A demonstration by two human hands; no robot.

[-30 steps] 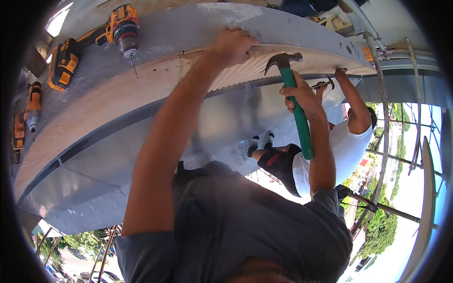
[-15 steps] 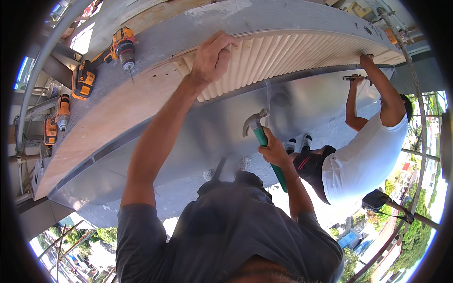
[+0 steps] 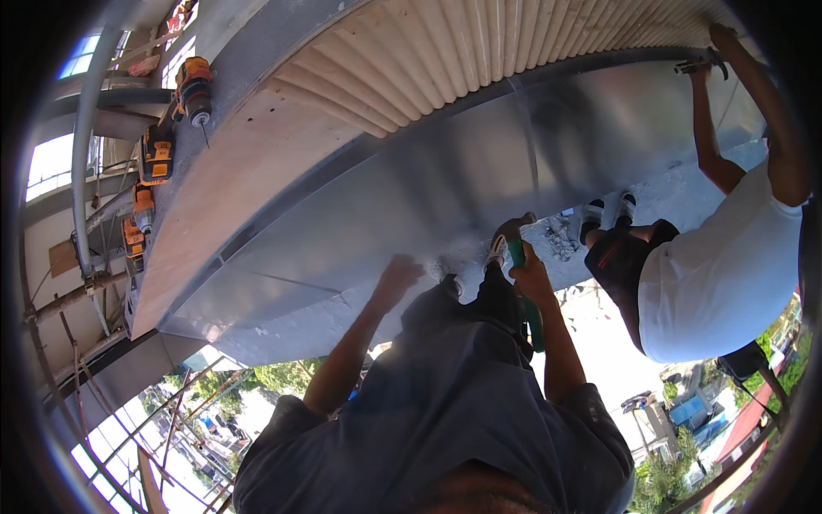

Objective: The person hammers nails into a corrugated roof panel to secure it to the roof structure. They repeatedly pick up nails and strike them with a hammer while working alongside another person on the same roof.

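Note:
My right hand (image 3: 532, 274) is wrapped round the green handle of a claw hammer (image 3: 534, 324), low in front of my body and near my legs. The hammer's dark head points up and away from me. To its left, my left hand (image 3: 399, 277) is held in the air before the grey metal sheet, its fingers smeared by motion. Further off, beyond both hands, pale fluted wooden strips (image 3: 411, 64) line the curved face of the structure. A smooth plywood strip (image 3: 248, 154) continues that face to the left.
Orange-and-black cordless drills (image 3: 195, 96) lie on the ledge at left, one with a thin bit. A shiny metal sheet (image 3: 385, 201) curves below the wood. At right a co-worker in a white shirt (image 3: 728, 257) reaches up, holding a hammer (image 3: 698, 65). Scaffold poles (image 3: 84, 163) stand at left.
My left hand has left the fluted strips and dropped toward my body. The hammer in my right hand has lowered toward my legs. The whole view has shifted.

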